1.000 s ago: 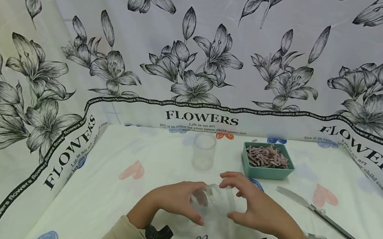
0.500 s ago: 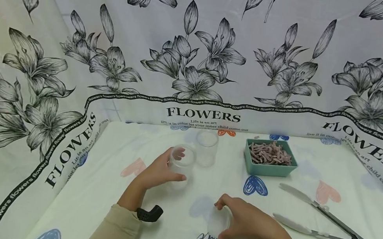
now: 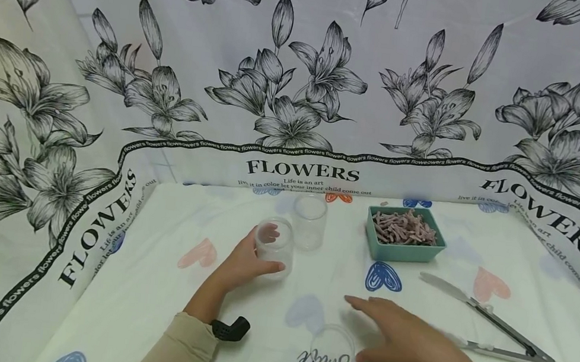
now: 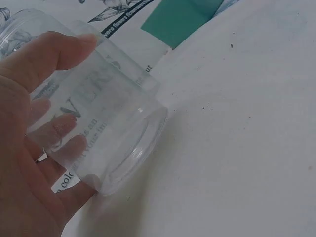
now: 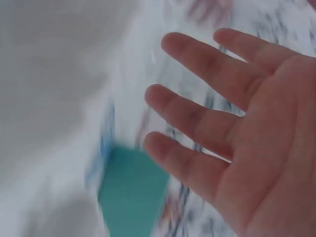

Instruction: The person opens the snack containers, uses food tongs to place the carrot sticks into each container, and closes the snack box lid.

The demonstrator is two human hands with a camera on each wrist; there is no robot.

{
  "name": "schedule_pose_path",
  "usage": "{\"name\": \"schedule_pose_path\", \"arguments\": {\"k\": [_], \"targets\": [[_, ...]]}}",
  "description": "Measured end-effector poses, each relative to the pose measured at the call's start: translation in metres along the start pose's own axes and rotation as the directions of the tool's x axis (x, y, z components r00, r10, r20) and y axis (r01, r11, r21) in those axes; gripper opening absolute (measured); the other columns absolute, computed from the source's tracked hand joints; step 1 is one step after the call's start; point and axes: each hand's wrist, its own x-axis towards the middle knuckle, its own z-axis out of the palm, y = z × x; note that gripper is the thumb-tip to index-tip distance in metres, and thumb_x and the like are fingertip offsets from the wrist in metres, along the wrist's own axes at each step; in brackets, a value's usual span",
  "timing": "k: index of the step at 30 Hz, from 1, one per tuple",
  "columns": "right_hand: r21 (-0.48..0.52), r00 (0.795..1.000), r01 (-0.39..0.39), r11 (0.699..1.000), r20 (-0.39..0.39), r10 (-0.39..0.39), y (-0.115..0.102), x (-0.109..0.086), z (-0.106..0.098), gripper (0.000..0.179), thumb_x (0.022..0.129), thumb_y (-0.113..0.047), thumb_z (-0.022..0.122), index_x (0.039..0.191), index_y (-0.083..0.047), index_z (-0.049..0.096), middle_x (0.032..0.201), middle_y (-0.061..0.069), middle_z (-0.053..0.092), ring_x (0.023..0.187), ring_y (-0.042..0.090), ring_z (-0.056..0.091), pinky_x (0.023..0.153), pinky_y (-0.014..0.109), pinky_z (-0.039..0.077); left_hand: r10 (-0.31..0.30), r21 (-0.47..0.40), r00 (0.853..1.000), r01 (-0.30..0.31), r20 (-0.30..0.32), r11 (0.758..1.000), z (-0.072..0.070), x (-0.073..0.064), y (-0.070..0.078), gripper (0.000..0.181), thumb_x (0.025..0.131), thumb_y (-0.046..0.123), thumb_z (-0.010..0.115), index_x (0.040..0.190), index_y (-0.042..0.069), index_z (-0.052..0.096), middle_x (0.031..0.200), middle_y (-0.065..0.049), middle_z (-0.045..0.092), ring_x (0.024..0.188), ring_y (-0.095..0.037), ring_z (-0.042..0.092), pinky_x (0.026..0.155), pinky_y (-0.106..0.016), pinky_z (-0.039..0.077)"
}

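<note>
My left hand [image 3: 245,265] grips a transparent plastic jar [image 3: 282,258] round its side; its mouth faces up. In the left wrist view the thumb lies across the near side of the jar [image 4: 108,118], and the other fingers show through the wall. A second transparent jar [image 3: 309,225] stands just behind it. My right hand [image 3: 406,340] holds nothing, its fingers spread in the right wrist view. Left of it, over the printed word "Smile", lies a thin transparent round lid [image 3: 330,350]. A faint second round outline beside it is partly hidden by the right hand.
A green rectangular box [image 3: 405,254] full of purplish-brown strips [image 3: 405,227] stands at the back right. Open metal tongs [image 3: 508,336] lie on the right, partly behind the right hand. A flower-printed curtain [image 3: 301,86] hangs behind the white patterned cloth [image 3: 160,285].
Both hands were together at one jar. The left hand carried the jar left and back, beside the other jar. The right hand put the lid down, let go and moved away to the right.
</note>
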Motion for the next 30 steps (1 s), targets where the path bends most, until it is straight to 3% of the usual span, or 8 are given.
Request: {"name": "schedule_pose_path", "arguments": {"k": [4, 7, 11, 15, 18, 22, 26, 30], "targets": [[-0.006, 0.983, 0.002, 1.0, -0.186, -0.003, 0.036, -0.024, -0.03, 0.084, 0.078, -0.05, 0.078, 0.148, -0.018, 0.044, 0.146, 0.012, 0.049, 0.134, 0.041, 0.043, 0.102, 0.062, 0.038, -0.01, -0.008, 1.0, 0.01, -0.008, 1.0, -0.003, 0.001, -0.001, 0.086, 0.069, 0.022, 0.09, 0.141, 0.019, 0.043, 0.136, -0.005, 0.055, 0.127, -0.021, 0.05, 0.108, -0.047, 0.038], [-0.045, 0.969, -0.073, 0.996, -0.24, 0.06, 0.077, -0.043, -0.047, 0.095, 0.076, -0.047, 0.081, 0.15, -0.005, 0.038, 0.145, 0.025, 0.047, 0.129, 0.05, 0.044, 0.093, 0.065, 0.042, -0.018, -0.015, 1.0, 0.018, 0.001, 1.0, -0.006, -0.001, 0.003, 0.086, 0.07, 0.02, 0.089, 0.142, 0.016, 0.042, 0.137, -0.008, 0.054, 0.126, -0.024, 0.05, 0.108, -0.048, 0.038], [-0.061, 0.952, -0.249, 0.967, -0.199, 0.232, 0.135, -0.071, -0.06, 0.111, 0.076, -0.042, 0.082, 0.151, 0.01, 0.019, 0.143, 0.043, 0.034, 0.125, 0.061, 0.038, 0.087, 0.068, 0.042, -0.018, -0.028, 1.0, 0.019, 0.006, 0.999, -0.004, -0.002, 0.0, 0.085, 0.07, 0.019, 0.089, 0.141, 0.016, 0.043, 0.137, -0.009, 0.053, 0.124, -0.025, 0.052, 0.106, -0.047, 0.039], [-0.059, 0.942, -0.315, 0.947, -0.142, 0.305, 0.169, -0.085, -0.056, 0.113, 0.08, -0.041, 0.08, 0.15, 0.015, 0.011, 0.134, 0.048, 0.036, 0.119, 0.066, 0.039, 0.084, 0.068, 0.042, -0.026, -0.03, 1.0, 0.026, 0.006, 0.999, -0.003, 0.0, -0.004, 0.085, 0.069, 0.022, 0.09, 0.14, 0.018, 0.044, 0.137, -0.005, 0.054, 0.123, -0.023, 0.052, 0.106, -0.047, 0.039], [-0.098, 0.943, -0.316, 0.944, -0.144, 0.301, 0.179, -0.085, -0.046, 0.11, 0.077, -0.043, 0.081, 0.148, 0.015, 0.019, 0.123, 0.041, 0.05, 0.11, 0.057, 0.051, 0.082, 0.063, 0.045, -0.035, -0.017, 0.999, 0.035, 0.008, 0.999, -0.002, -0.001, -0.003, 0.086, 0.068, 0.023, 0.091, 0.139, 0.019, 0.044, 0.136, -0.004, 0.054, 0.124, -0.022, 0.051, 0.107, -0.047, 0.039], [-0.172, 0.939, -0.31, 0.935, -0.211, 0.273, 0.182, -0.078, -0.042, 0.104, 0.072, -0.048, 0.083, 0.141, 0.013, 0.036, 0.115, 0.027, 0.057, 0.103, 0.045, 0.057, 0.08, 0.058, 0.048, -0.025, -0.008, 1.0, 0.025, 0.006, 1.0, -0.002, 0.0, -0.003, 0.086, 0.068, 0.023, 0.09, 0.14, 0.017, 0.044, 0.137, -0.005, 0.054, 0.125, -0.022, 0.051, 0.107, -0.047, 0.038], [-0.159, 0.941, -0.299, 0.941, -0.212, 0.263, 0.178, -0.072, -0.044, 0.095, 0.071, -0.05, 0.083, 0.135, 0.008, 0.046, 0.119, 0.026, 0.058, 0.108, 0.045, 0.056, 0.082, 0.057, 0.048, -0.026, -0.017, 1.0, 0.026, 0.008, 1.0, -0.002, 0.0, -0.003, 0.084, 0.068, 0.02, 0.09, 0.139, 0.018, 0.044, 0.136, -0.005, 0.054, 0.124, -0.022, 0.051, 0.106, -0.048, 0.038], [-0.131, 0.948, -0.283, 0.95, -0.188, 0.257, 0.168, -0.073, -0.049, 0.091, 0.074, -0.051, 0.081, 0.137, 0.003, 0.045, 0.124, 0.025, 0.059, 0.112, 0.044, 0.057, 0.08, 0.049, 0.05, -0.028, -0.02, 1.0, 0.028, 0.014, 0.999, -0.003, 0.0, -0.003, 0.082, 0.069, 0.019, 0.09, 0.138, 0.02, 0.045, 0.136, -0.005, 0.054, 0.124, -0.022, 0.051, 0.107, -0.048, 0.038]]}}
